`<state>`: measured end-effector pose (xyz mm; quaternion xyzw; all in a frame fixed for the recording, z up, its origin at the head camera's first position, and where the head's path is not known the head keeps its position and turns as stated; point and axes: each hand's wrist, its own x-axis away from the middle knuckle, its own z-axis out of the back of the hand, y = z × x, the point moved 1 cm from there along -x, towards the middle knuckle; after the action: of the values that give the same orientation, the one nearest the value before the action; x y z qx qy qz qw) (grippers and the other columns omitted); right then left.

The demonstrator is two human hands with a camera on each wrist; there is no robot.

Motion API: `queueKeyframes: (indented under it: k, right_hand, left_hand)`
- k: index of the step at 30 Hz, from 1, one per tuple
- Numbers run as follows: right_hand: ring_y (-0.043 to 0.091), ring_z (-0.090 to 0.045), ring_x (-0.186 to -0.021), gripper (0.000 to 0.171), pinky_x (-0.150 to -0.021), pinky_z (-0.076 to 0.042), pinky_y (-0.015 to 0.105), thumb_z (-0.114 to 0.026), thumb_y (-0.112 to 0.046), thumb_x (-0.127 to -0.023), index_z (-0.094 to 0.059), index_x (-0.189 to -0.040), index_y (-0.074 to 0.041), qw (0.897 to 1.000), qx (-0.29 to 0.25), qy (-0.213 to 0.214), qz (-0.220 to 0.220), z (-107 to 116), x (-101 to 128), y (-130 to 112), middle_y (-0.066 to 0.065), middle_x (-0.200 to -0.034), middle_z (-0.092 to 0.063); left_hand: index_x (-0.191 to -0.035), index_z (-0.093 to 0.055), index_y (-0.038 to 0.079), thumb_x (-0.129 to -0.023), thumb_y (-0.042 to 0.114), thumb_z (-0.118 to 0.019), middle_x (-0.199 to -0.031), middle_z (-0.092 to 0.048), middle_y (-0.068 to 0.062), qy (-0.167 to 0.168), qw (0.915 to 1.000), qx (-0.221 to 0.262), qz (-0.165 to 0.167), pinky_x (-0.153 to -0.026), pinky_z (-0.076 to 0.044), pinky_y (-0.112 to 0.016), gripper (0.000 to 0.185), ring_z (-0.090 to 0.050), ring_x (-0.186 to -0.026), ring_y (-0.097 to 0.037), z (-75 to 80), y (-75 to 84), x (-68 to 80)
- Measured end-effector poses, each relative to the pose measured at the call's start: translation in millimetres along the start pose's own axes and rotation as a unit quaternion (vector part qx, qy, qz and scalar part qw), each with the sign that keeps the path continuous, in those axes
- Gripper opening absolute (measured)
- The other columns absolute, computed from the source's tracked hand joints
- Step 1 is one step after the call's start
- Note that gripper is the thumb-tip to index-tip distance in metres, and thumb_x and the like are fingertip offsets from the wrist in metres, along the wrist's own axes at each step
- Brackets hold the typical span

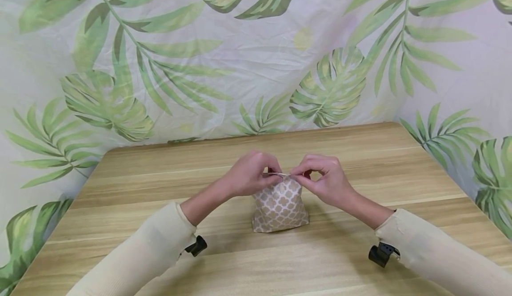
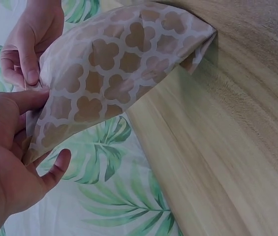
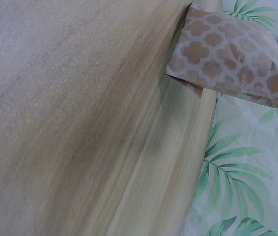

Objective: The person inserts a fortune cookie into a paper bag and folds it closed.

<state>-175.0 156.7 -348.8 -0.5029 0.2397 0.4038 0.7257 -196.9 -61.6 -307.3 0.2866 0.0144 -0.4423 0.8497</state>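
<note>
Both hands meet at the middle of the head view, each pinching the top edge of a small patterned paper bag (image 1: 280, 207). The left hand (image 1: 249, 174) has thumb and forefinger closed on the left end of the mouth, and the right hand (image 1: 323, 177) nips the right end, so the two sets of fingertips sit close together with the flattened rim stretched between them. In the left wrist view the left hand (image 2: 11, 147) shows its thumb pressed along the bag (image 2: 114, 73) just under the rim, with the right hand (image 2: 28, 44) in the upper left of that frame.

The bag stands upright on the wooden surface (image 1: 360, 162), centre of the frame, its base down and its closed mouth pointing up. Its long axis seems to run vertically, base to mouth, while the pinched rim runs left to right across the picture. The body bulges, so something may be inside, though the contents are hidden.

To work the rim well, I judge that both pinches should stay level and pull gently outward, keeping the edge taut and straight so any crease lands square. Too hard a tug could tear the thin paper or tip the bag off its base.

A leaf-print cloth (image 1: 256, 56) hangs behind.
</note>
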Motion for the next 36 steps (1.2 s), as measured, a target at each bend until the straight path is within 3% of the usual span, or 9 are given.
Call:
queueKeyframes:
  k: [7,11,20,25,36]
  right_hand:
    - [0.010,-0.063,-0.066,0.023,-0.060,-0.055,0.018,-0.079,0.019,-0.078,-0.079,-0.087,-0.003,1.000,0.013,-0.005,-0.017,0.9,1.1,-0.9,0.005,-0.075,-0.071]
    - [0.009,-0.064,-0.068,0.021,-0.060,-0.055,0.019,-0.079,0.017,-0.080,-0.078,-0.088,-0.003,0.999,0.011,-0.007,-0.038,1.2,1.5,-0.3,0.004,-0.076,-0.072]
    - [0.008,-0.067,-0.074,0.018,-0.059,-0.057,0.022,-0.078,0.015,-0.082,-0.077,-0.091,-0.001,0.997,0.000,-0.014,-0.080,2.7,2.0,-0.2,0.009,-0.085,-0.076]
    - [0.010,-0.066,-0.071,0.017,-0.059,-0.057,0.023,-0.077,0.013,-0.085,-0.079,-0.091,-0.003,0.994,0.004,-0.028,-0.102,5.1,2.1,-2.2,0.005,-0.082,-0.075]
    - [0.011,-0.064,-0.064,0.014,-0.058,-0.056,0.021,-0.079,0.013,-0.084,-0.080,-0.085,-0.001,0.993,-0.004,-0.008,-0.116,5.3,5.8,-0.6,0.006,-0.077,-0.075]
  left_hand:
    - [-0.092,-0.080,0.007,-0.092,0.009,-0.078,-0.084,-0.073,0.002,-0.016,0.9996,-0.009,0.023,-0.068,-0.052,-0.021,0.002,-0.061,-0.075,-0.005,2.1,2.9,-2.7]
    - [-0.098,-0.081,0.009,-0.093,0.010,-0.077,-0.087,-0.074,0.003,-0.009,0.9997,0.001,0.023,-0.068,-0.051,-0.021,0.006,-0.061,-0.076,-0.005,2.5,5.9,-5.5]
    - [-0.094,-0.082,0.010,-0.093,0.009,-0.077,-0.086,-0.075,0.002,0.031,0.9993,-0.021,0.010,-0.066,-0.049,-0.019,0.005,-0.060,-0.073,-0.004,-3.3,9.2,-8.5]
    - [-0.093,-0.082,0.009,-0.092,0.010,-0.079,-0.087,-0.076,0.001,0.042,0.9983,-0.041,-0.001,-0.065,-0.050,-0.018,0.004,-0.063,-0.073,-0.006,-6.0,8.5,-7.7]
    - [-0.092,-0.083,0.007,-0.093,0.012,-0.078,-0.084,-0.075,0.000,0.026,0.9994,-0.010,0.022,-0.064,-0.048,-0.021,0.007,-0.057,-0.069,-0.006,-2.5,-2.7,2.8]
